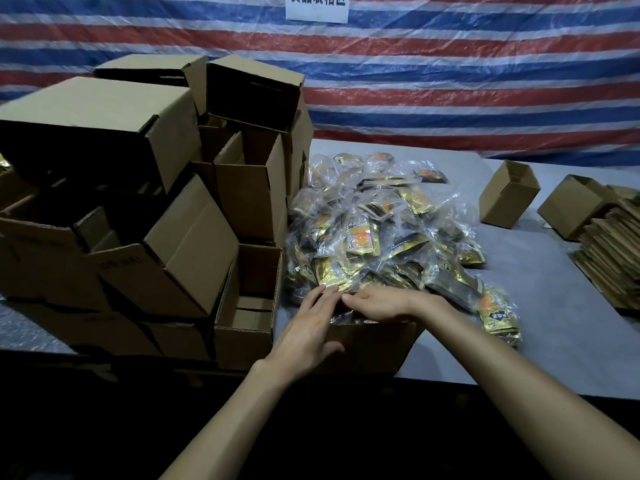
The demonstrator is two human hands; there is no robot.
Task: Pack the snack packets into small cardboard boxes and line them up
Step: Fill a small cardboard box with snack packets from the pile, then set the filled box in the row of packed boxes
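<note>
**A:** Hands status?

**B:** We see both over the small brown cardboard box (367,344) at the near edge of the grey table (519,355). The left hand (308,327) lies palm down across the box top. Its fingers are straight and close together, with the tips touching gold foil at the near rim of the pile. It pinches nothing.

**A:** Right?

**B:** The right hand (375,303) comes in from the right, palm down, with fingers nearly straight and pointing left. Its tips meet the left fingertips, and it presses flat on the box mouth. We can't tell what sits under the palm.

**A:** Packets?

**B:** The heap of gold-and-black snack packets in clear plastic wrap (381,230) is mid-table, directly behind the box and touching it. One loose gold packet (498,317) lies right of the box, near the table edge. We make out a bit of foil in the box mouth between the hands. We can't tell how full the box is.

**A:** Other boxes?

**B:** On the left is a tall jumbled stack of open brown cardboard boxes (104,202). An open low box (246,327) stands just beside the one under the hands. On the right are two upright open small boxes (509,195), well apart from the heap. Next to them, at the right edge, is a stack of flat cardboard blanks (609,251).

**A:** Backdrop?

**B:** A red, white and blue striped plastic tarp (450,64), with a white paper sign (317,8) at the top.
</note>
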